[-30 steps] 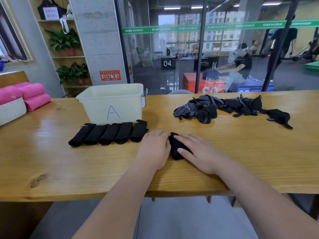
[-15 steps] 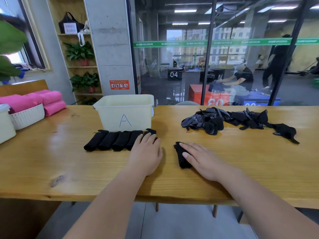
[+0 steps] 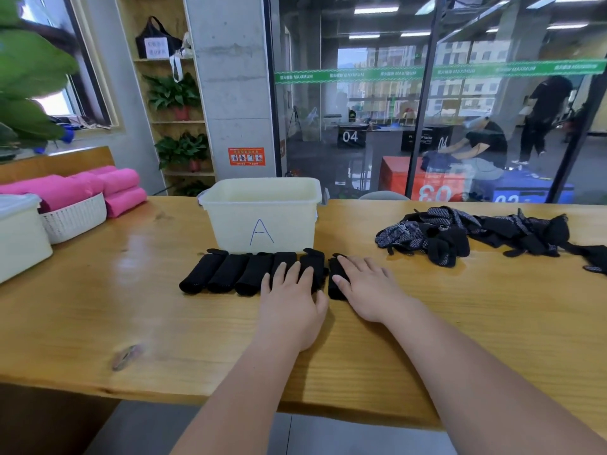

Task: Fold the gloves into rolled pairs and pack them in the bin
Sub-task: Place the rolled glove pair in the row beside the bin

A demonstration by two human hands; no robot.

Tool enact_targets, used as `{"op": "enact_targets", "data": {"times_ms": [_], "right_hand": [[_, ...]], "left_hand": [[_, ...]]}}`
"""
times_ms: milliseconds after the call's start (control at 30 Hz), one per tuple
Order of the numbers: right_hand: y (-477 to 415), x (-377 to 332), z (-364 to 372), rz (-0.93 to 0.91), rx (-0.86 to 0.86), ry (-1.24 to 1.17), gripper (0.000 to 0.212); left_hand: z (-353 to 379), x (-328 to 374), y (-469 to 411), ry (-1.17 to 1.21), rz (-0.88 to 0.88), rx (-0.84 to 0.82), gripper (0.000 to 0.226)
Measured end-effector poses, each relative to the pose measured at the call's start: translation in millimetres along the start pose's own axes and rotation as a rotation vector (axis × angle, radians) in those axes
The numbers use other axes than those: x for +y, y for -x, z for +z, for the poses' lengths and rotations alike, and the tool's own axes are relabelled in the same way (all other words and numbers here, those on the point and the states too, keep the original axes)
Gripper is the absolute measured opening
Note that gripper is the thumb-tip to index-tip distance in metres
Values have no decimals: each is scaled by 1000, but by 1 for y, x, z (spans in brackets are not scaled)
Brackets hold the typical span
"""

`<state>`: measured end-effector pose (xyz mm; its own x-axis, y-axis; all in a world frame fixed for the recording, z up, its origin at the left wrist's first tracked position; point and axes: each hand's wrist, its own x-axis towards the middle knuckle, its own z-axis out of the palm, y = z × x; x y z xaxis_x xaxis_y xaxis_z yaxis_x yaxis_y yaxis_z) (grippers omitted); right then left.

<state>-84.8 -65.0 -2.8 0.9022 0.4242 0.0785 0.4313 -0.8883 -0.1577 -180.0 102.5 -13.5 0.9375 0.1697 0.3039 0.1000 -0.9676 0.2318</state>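
Head view: wooden table (image 3: 98, 307) across the middle of the frame.
Left edge: pink towels (image 3: 121, 188).
Bin (image 3: 230, 221): marked A, upper middle, just behind the row.
Rolled pairs (image 3: 226, 274): five black rolls side by side.
My left hand (image 3: 290, 300): flat, fingers straight, lying on the row's right end, grasping nothing.
Sixth roll (image 3: 333, 290): just right of the row.
My right hand (image 3: 368, 290): released, fingers straight, lying flat on the sixth roll.
Loose gloves (image 3: 460, 234): a heap at right, well apart.

Daylight and ceiling lights (image 3: 376, 10) are illuminating evenly; glare is sheening the table (image 3: 138, 257); wide-angle distortion is bending edges.
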Motion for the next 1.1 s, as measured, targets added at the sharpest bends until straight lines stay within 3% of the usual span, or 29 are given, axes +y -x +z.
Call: {"op": "enact_targets", "data": {"times_ms": [867, 1100], "right_hand": [[-25, -31, 0, -37, -52, -43, 67], [-9, -15, -18, -30, -8, -116, 66]], "left_hand": [[0, 0, 1, 56, -79, 94, 68], [1, 0, 1, 53, -8, 143, 68]]}}
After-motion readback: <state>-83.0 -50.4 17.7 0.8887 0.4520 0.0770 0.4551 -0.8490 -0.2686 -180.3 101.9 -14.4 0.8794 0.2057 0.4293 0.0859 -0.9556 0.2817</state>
